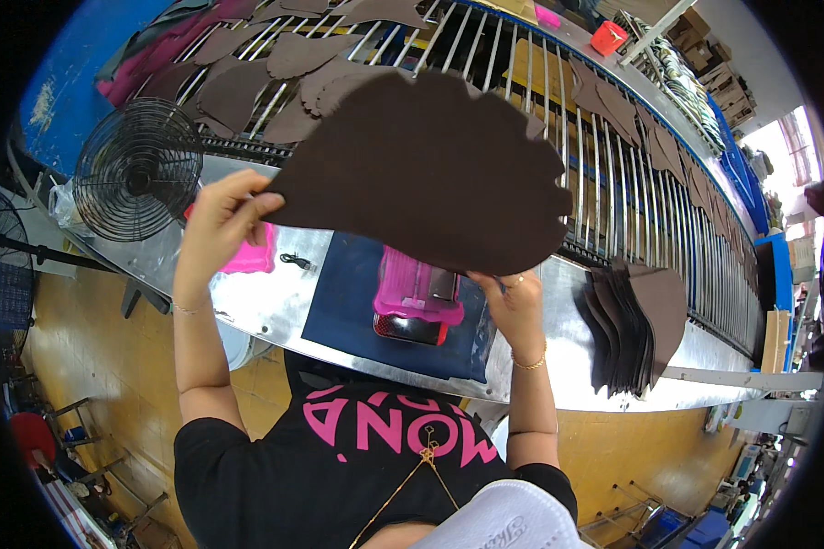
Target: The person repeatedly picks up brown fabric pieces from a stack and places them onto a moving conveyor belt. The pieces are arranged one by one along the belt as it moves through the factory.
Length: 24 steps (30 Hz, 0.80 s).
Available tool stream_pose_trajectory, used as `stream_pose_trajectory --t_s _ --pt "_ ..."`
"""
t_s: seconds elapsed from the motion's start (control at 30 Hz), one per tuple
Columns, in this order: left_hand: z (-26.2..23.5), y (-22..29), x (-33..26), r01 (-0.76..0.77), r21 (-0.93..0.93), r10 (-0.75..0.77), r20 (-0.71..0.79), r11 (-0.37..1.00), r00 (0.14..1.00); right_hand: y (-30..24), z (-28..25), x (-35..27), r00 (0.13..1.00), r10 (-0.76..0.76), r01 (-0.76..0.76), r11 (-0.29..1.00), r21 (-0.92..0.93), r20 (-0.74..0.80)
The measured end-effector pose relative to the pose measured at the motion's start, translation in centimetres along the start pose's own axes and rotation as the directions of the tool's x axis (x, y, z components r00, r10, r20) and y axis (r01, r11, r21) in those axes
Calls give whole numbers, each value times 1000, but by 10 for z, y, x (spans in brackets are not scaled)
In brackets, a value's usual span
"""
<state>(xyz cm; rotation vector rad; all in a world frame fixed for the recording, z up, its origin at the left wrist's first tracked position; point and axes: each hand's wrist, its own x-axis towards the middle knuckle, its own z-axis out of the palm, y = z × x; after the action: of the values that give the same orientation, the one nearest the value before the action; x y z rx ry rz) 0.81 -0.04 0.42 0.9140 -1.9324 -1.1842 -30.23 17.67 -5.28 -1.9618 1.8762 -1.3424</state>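
A large dark brown cut piece (421,174), flat and sheet-like with a notched, scalloped far edge, is held up over the table in both my hands. My left hand (226,215) pinches its narrow left corner between thumb and fingers. At its lower right edge, my right hand (513,302) grips it from below, the fingertips partly hidden behind the piece. Beneath it, a pink plastic tray (418,291) sits on a dark blue mat (348,311), on top of a black and red object (410,328). The piece covers the tray's far part.
Beyond the metal table (558,357) runs a rack of metal rods (604,192) carrying several brown pieces (307,55). A stack of dark pieces (636,325) lies to the right. At left stand a black wire fan (139,174) and another pink tray (250,253), near a small black cable (297,262).
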Motion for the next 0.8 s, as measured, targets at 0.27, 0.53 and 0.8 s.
stream_pose_trajectory --t_s 0.27,0.53,0.8 --pt "82 -4 21 -375 279 254 386 884 887 45 -48 -81 960 266 -274 957 -96 -88" --pt "166 33 48 -684 164 417 684 711 598 46 -158 -166 735 498 -467 864 190 -459" --pt "193 122 102 -657 -183 655 458 731 601 -42 -226 -98 869 105 -397 731 -555 -483"
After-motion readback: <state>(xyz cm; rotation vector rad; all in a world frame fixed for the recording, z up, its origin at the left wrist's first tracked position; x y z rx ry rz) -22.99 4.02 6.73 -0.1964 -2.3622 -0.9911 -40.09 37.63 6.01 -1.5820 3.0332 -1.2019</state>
